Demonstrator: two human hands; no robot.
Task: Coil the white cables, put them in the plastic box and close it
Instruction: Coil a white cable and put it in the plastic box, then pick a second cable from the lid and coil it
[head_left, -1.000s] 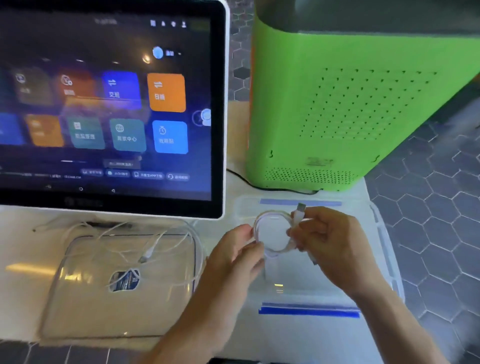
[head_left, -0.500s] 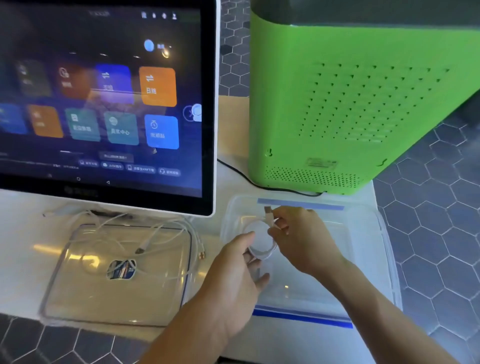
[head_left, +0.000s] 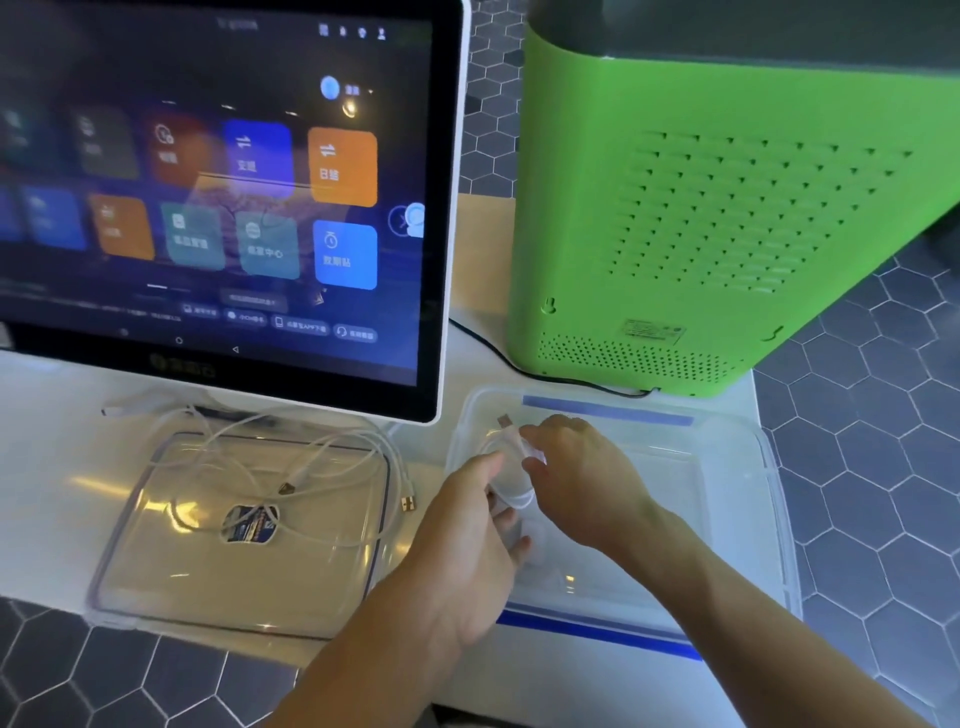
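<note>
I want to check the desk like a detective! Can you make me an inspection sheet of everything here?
Surface: white countertop, partly bare.
Job's things: clear plastic box, open, blue strips on two edges; its clear lid lies flat to the left, sticker on it.
Clutter: nothing seen.
Hands: left hand and right hand both hold a small coiled white cable over the box's left end, its plug sticking up.
Cables: loose white cables sprawl uncoiled over the lid; a black cable runs to the green machine.
Surroundings: touchscreen monitor, switched on; grey hexagon floor tiles.
</note>
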